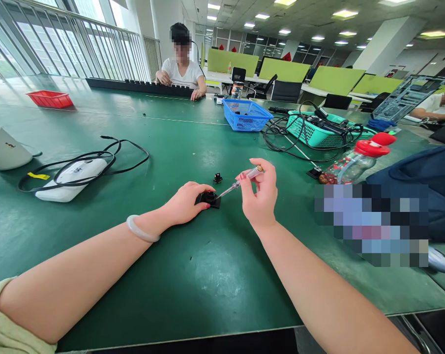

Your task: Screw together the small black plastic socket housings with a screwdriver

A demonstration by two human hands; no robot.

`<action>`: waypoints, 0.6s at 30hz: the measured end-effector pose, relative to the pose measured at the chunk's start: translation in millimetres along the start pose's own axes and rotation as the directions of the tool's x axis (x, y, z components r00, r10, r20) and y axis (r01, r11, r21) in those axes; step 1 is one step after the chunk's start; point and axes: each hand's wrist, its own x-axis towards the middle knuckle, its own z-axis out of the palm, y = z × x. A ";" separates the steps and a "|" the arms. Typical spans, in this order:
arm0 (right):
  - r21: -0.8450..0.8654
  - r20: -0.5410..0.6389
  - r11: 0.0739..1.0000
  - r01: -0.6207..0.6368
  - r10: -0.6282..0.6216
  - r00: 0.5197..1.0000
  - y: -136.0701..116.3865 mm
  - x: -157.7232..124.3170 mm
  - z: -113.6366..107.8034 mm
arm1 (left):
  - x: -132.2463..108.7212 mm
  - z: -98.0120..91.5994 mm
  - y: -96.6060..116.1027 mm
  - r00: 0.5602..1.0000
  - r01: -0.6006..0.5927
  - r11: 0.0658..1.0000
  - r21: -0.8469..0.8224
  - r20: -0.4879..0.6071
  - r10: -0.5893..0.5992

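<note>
My left hand [187, 201] grips a small black plastic part [214, 200] between thumb and fingers, low on the green table. In my right hand [259, 194] is a screwdriver [249, 174] with a clear handle, its fingers closed round the grip. The metal shaft slants down to the left, and its tip meets or nearly meets the black part; exact contact is too small to tell. Just behind, a second small black piece [218, 178] sits on the table, touched by neither hand.
A white power bank-like box [65, 189] with a black cable lies left. Further back are a red tray [49, 99], a blue basket [247, 115] and a teal basket [311, 132] with tangled cables. A red-lidded bottle [355, 160] lies right. Another person [181, 71] sits opposite.
</note>
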 end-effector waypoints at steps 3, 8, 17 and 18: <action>-0.037 0.044 0.998 0.045 -0.043 0.998 -4.9 -1.3 0.0 | -0.1 0.5 -0.8 1.000 -0.015 1.000 -0.006 -0.008 0.015; -0.076 0.152 0.991 0.112 -0.099 0.983 -6.6 -2.6 3.1 | 0.1 0.7 -1.6 1.000 -0.020 1.000 -0.001 -0.013 0.020; -0.062 0.202 0.989 0.131 -0.116 0.972 -12.7 -1.0 3.5 | 0.0 2.1 -3.4 0.999 -0.036 0.999 0.007 -0.016 0.036; -0.065 0.192 0.986 0.156 -0.141 0.971 -13.4 -1.2 3.0 | 0.3 1.9 -3.4 0.999 -0.031 0.999 0.008 -0.018 0.031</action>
